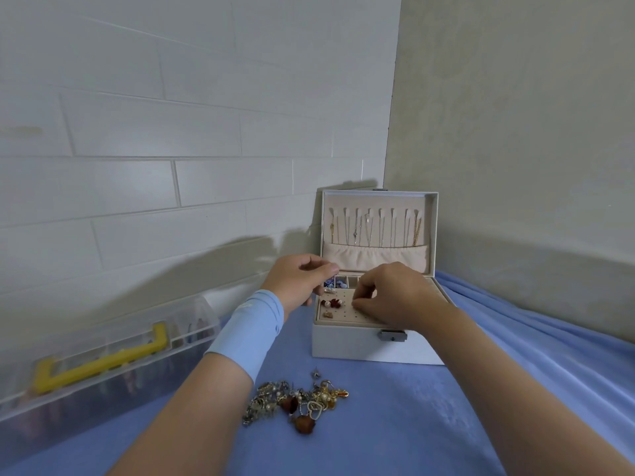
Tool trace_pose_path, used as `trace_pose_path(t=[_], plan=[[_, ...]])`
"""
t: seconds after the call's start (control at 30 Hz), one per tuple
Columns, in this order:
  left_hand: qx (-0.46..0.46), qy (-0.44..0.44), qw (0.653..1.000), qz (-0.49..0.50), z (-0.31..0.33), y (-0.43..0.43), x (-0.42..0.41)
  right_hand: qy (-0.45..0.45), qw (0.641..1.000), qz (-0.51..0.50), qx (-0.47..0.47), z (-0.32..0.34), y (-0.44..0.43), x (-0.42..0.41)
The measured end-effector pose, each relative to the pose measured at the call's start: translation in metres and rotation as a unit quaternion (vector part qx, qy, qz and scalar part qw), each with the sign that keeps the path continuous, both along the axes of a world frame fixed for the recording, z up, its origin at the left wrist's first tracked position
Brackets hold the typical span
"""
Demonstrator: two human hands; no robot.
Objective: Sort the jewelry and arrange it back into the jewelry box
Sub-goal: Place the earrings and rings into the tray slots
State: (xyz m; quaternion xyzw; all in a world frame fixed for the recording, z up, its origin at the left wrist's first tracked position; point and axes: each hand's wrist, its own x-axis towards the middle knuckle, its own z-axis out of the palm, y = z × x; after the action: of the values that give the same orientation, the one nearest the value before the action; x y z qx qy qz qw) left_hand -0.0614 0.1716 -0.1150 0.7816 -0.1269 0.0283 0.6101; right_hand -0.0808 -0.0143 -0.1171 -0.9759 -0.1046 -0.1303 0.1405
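Note:
A white jewelry box stands open on the blue cloth, its lid upright with several necklaces hanging inside. Its beige earring board with small holes holds a few earrings at its left. My right hand hovers over the board, fingertips pinched together on something too small to make out. My left hand, fingers curled, sits at the box's left edge above small compartments; whether it holds anything is hidden. A pile of mixed earrings and charms lies on the cloth in front of the box.
A clear plastic case with a yellow handle lies at the left against the tiled wall. The box sits in a wall corner. Blue cloth covers the surface and folds down at the right.

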Motion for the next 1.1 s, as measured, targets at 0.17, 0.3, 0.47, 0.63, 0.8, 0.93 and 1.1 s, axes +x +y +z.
trace_pose_path(t=[0.17,0.3,0.47,0.63,0.8,0.93,1.1], plan=[[-0.030,0.028,0.999,-0.013,0.000,-0.004,-0.002,0.032,0.998,0.010,0.058,0.002,-0.006,0.003],[-0.041,0.045,0.998,-0.026,0.002,-0.008,-0.004,-0.012,0.973,0.056,0.225,0.006,-0.008,0.001],[-0.060,0.033,0.998,-0.016,0.006,-0.014,-0.008,-0.033,0.936,0.118,0.331,0.019,-0.002,-0.008],[-0.072,0.029,0.997,-0.020,0.007,-0.020,-0.008,-0.053,0.921,0.098,0.372,0.021,-0.004,-0.008],[0.193,-0.151,0.969,0.030,-0.004,-0.017,0.000,-0.038,0.959,0.024,0.279,0.012,-0.014,0.001],[0.337,-0.193,0.921,0.003,-0.014,-0.018,0.003,-0.023,0.987,-0.026,0.159,0.007,-0.021,0.005],[0.400,-0.198,0.894,-0.033,-0.019,-0.022,0.005,-0.016,0.995,-0.055,0.082,0.005,-0.021,0.005]])
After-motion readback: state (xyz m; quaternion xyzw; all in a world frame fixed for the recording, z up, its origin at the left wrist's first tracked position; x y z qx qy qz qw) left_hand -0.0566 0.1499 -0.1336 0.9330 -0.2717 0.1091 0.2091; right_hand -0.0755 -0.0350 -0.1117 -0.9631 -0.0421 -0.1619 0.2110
